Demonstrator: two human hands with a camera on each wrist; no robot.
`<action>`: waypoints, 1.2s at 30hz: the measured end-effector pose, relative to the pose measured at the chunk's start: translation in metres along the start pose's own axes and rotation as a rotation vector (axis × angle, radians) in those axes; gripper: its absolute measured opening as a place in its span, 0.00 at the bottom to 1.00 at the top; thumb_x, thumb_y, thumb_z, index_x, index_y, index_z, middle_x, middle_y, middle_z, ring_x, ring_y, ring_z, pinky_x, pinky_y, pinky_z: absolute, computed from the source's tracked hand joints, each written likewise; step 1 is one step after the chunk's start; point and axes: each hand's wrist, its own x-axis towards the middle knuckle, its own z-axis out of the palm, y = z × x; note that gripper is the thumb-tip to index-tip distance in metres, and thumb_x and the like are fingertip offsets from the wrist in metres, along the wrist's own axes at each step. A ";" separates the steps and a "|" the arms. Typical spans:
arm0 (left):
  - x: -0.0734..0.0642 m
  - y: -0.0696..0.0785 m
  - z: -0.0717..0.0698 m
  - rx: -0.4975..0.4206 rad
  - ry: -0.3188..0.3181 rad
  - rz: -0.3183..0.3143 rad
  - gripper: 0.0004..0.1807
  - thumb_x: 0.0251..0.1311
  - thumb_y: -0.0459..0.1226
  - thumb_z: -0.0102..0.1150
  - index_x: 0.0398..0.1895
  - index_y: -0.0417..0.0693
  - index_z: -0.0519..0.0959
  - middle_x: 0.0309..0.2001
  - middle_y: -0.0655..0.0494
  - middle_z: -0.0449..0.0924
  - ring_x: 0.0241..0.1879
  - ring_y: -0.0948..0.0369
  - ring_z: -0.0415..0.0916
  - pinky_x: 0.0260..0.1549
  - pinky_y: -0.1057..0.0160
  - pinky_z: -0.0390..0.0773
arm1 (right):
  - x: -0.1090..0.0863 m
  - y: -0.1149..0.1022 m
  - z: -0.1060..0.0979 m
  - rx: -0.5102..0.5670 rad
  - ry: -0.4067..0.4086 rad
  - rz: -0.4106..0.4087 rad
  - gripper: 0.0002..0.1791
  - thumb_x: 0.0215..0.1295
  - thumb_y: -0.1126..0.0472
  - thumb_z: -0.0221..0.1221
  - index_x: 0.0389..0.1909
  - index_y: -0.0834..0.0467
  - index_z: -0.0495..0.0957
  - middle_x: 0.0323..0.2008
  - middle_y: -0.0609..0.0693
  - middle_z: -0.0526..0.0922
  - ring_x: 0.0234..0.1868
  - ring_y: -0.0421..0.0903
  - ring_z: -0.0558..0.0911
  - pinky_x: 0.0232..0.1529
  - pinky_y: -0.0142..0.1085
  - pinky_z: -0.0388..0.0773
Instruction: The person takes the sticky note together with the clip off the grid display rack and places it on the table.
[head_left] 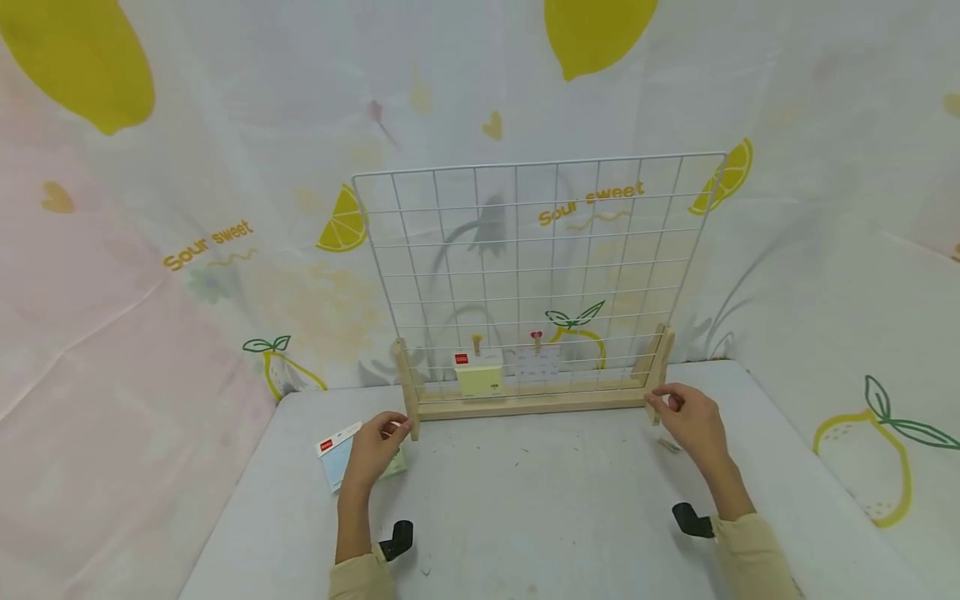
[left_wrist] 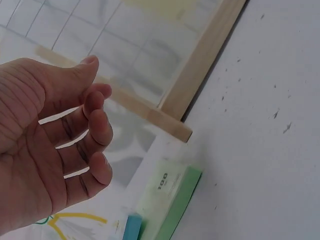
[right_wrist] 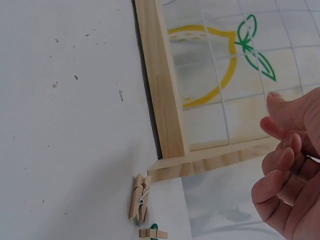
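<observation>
A white wire grid panel [head_left: 525,250] stands in a wooden stand [head_left: 532,404]. By the stand's left end is my left hand [head_left: 375,446], fingers loosely bent around nothing. My right hand [head_left: 690,421] is beside the right wooden upright [head_left: 658,367], its fingers also loosely bent and empty; whether a fingertip touches the wood cannot be told. A yellow note pad [head_left: 480,379] hangs on the grid from a yellow-topped clothespin [head_left: 476,343]. To its right, a red-topped clothespin [head_left: 536,340] holds a pale patterned card [head_left: 536,363].
Beneath and beside the left hand lie a blue note pad [head_left: 337,462] and a green note pad [left_wrist: 172,200]. Wooden clothespins [right_wrist: 140,199] lie near the stand's right foot, one with a green top [right_wrist: 154,232]. Lemon-printed cloth [head_left: 225,317] hangs around the white table [head_left: 525,517].
</observation>
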 end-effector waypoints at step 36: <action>0.013 0.040 0.055 -0.125 0.015 0.143 0.16 0.65 0.40 0.64 0.52 0.42 0.82 0.32 0.55 0.78 0.34 0.58 0.75 0.38 0.59 0.77 | 0.019 -0.042 0.017 0.257 0.012 -0.033 0.09 0.60 0.60 0.70 0.37 0.62 0.85 0.20 0.47 0.64 0.21 0.39 0.62 0.22 0.33 0.58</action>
